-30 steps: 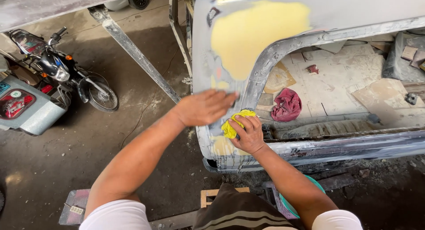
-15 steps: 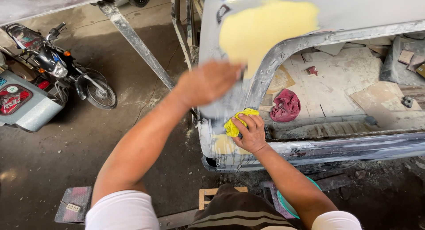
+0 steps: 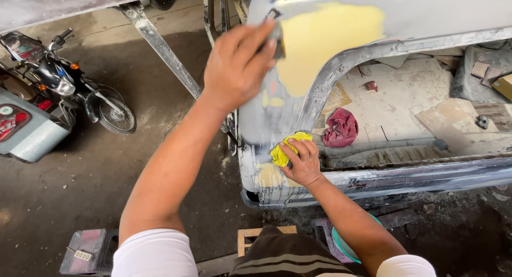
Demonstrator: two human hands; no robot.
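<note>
Left fingers [image 3: 256, 39] hide a dark block [image 3: 278, 39] — perhaps sandpaper.

A dark, stained concrete floor [image 3: 80, 202] is filling the left and bottom of the frame. A motorcycle [image 3: 69, 90] is standing on it at upper left, with a grey-blue vehicle part [image 3: 26, 133] sitting just beside it at the left edge. A small grey stool [image 3: 88, 250] is resting at lower left, and a wooden block [image 3: 250, 239] is lying at bottom centre. At right, the stripped car floor [image 3: 394, 101] is carrying a red rag [image 3: 341, 127], board scraps [image 3: 453, 117] and a small box [image 3: 504, 85].
</note>
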